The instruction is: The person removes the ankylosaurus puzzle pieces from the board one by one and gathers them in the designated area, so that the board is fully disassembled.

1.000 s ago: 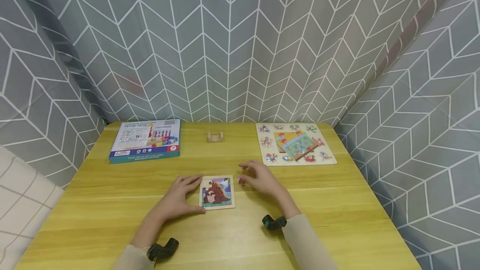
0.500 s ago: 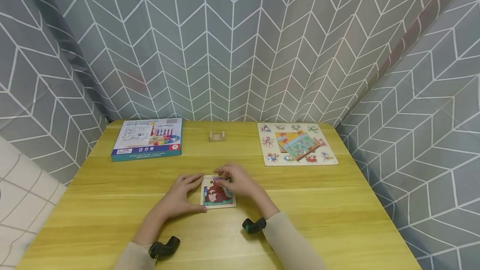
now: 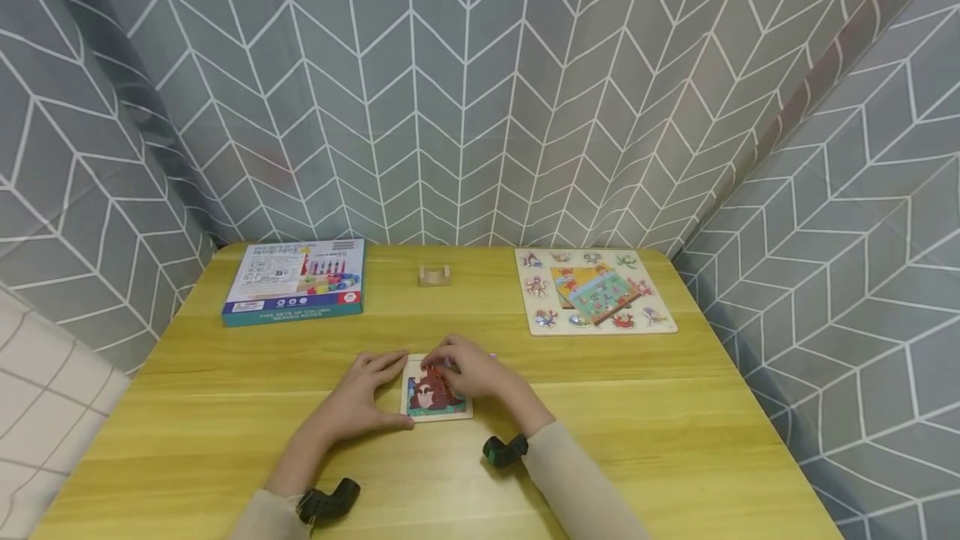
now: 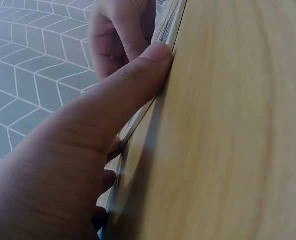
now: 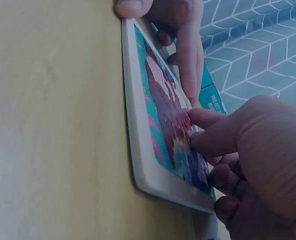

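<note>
A small wooden picture puzzle point(image 3: 425, 397) with a brown animal on it lies flat in the middle of the table. My left hand point(image 3: 358, 402) holds its tray point(image 3: 442, 417) from the left, thumb at the near corner and fingers at the far one. Over the upper part of the picture, my right hand point(image 3: 468, 369) pinches a small reddish puzzle piece point(image 5: 184, 122) between thumb and index finger, right at the picture's surface. Its other fingers curl beside the tray's rim and hide part of the picture. A small purple bit point(image 3: 492, 355) shows just behind the right hand.
On the yellow wood-grain table point(image 3: 645, 423), a boxed bead set point(image 3: 295, 283) lies at the back left. A small notched wooden block point(image 3: 433, 276) stands at the back centre. At the back right, a sea-animal board point(image 3: 536, 304) carries two picture puzzles point(image 3: 604, 294). A patterned curtain point(image 3: 450, 107) hangs behind.
My right hand has moved left from beside the puzzle to over it, then slightly lower, its fingertips now at the picture. My left hand keeps its hold on the tray.
</note>
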A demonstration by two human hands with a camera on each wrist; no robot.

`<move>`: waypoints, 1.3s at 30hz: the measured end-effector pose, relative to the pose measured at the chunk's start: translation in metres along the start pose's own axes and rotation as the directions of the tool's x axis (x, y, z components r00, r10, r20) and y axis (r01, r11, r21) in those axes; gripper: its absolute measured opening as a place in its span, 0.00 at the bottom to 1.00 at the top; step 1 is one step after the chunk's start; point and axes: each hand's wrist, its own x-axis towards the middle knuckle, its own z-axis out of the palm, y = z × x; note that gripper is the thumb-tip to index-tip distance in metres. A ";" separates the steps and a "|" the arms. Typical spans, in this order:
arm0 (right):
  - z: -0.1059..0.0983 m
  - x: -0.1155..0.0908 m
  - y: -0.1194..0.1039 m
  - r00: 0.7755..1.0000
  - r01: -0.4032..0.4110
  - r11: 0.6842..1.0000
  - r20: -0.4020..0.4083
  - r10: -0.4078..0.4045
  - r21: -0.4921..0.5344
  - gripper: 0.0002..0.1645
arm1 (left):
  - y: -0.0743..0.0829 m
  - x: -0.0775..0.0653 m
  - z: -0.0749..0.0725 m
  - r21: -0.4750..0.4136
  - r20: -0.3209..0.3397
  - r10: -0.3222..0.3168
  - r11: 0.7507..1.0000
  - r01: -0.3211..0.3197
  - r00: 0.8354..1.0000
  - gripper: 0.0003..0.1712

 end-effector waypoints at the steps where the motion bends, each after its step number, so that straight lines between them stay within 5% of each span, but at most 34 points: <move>1: -0.001 0.000 0.000 1.000 -0.004 1.000 0.006 0.004 -0.002 0.16 | 0.000 0.000 0.000 -0.001 0.000 -0.001 1.000 0.001 1.000 0.63; 24: 0.002 -0.006 0.009 0.998 0.003 0.998 -0.060 0.001 0.069 0.18 | -0.002 0.001 0.001 0.013 0.017 -0.002 1.000 0.002 1.000 0.64; 39: -0.002 -0.007 0.011 0.999 0.036 0.999 -0.015 -0.035 0.037 0.19 | 0.000 0.000 0.001 -0.004 0.016 -0.015 1.000 0.015 1.000 0.64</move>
